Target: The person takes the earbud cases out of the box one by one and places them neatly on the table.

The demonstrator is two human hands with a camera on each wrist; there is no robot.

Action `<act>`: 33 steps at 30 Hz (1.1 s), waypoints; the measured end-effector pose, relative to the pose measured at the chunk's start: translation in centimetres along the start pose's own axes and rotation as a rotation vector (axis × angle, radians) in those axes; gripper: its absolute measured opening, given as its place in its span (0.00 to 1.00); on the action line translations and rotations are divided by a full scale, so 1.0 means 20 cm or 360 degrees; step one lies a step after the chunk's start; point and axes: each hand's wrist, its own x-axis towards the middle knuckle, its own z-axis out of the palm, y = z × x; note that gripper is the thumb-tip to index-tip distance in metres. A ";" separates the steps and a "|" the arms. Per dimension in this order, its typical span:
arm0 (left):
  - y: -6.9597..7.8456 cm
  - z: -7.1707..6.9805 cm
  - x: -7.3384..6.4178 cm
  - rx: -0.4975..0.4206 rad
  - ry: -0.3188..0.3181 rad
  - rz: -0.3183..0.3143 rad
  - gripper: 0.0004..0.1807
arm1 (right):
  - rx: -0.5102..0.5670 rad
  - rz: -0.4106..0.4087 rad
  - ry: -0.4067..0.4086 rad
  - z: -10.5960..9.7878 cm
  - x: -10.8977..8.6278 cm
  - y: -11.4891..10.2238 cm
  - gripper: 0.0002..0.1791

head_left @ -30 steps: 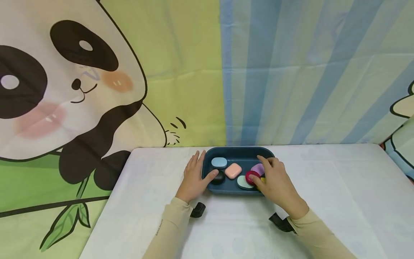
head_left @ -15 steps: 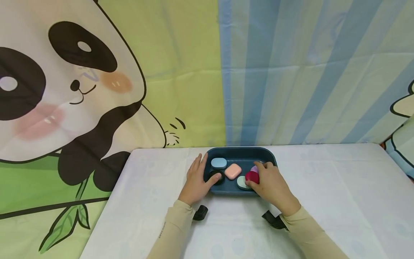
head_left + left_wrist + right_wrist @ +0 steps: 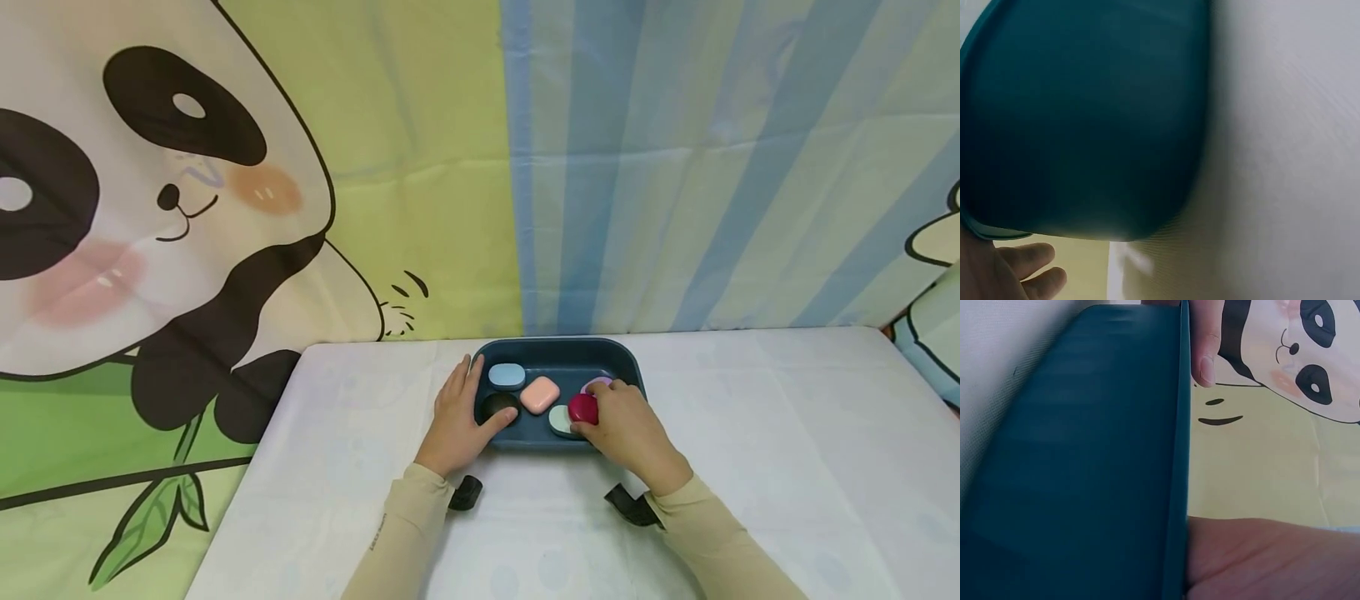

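Note:
A dark blue tray holds several smooth rounded pieces. My right hand pinches a round dark-red piece between thumb and fingertips. Right under it lies a pale green piece, and a purple piece is partly hidden by the fingers. My left hand lies along the tray's left side with its fingers straight. Its thumb reaches over the rim to a black piece. In both wrist views the tray's outer wall hides the pieces; the left thumb shows above the rim.
Inside the tray, a light blue piece and a pink piece lie untouched. The tray stands near the far edge of a white-covered table. A printed panda curtain hangs behind. Black straps are at the wrists.
My right hand has moved left and closed its fingers on the dark-red piece. A yellow piece seen earlier is now hidden behind the hand. The left hand has shifted only slightly.

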 end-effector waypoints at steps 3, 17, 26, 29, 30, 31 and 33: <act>0.00 0.01 0.00 0.0001 0.0001 0.0006 0.56 | 0.0000 0.0004 0.0003 0.00 0.00 0.00 0.33; -0.02 0.02 0.01 -0.0063 0.0000 0.0025 0.60 | 0.0087 -0.0072 0.0105 0.00 -0.01 0.02 0.31; -0.02 0.02 0.01 -0.0081 0.0007 0.0032 0.59 | 0.0173 -0.0099 0.0186 -0.03 -0.01 0.02 0.31; -0.02 0.02 0.01 -0.0074 0.0006 0.0027 0.59 | 0.0223 -0.0100 0.0201 -0.06 -0.02 0.02 0.31; -0.02 0.02 0.01 -0.0073 0.0005 0.0025 0.59 | 0.0236 -0.0099 0.0206 -0.07 -0.02 0.02 0.31; -0.02 0.02 0.01 -0.0072 0.0006 0.0027 0.59 | 0.0251 -0.0095 0.0210 -0.07 -0.02 0.03 0.31; -0.02 0.02 0.01 -0.0068 0.0007 0.0027 0.59 | 0.0281 -0.0084 0.0216 -0.09 -0.02 0.04 0.31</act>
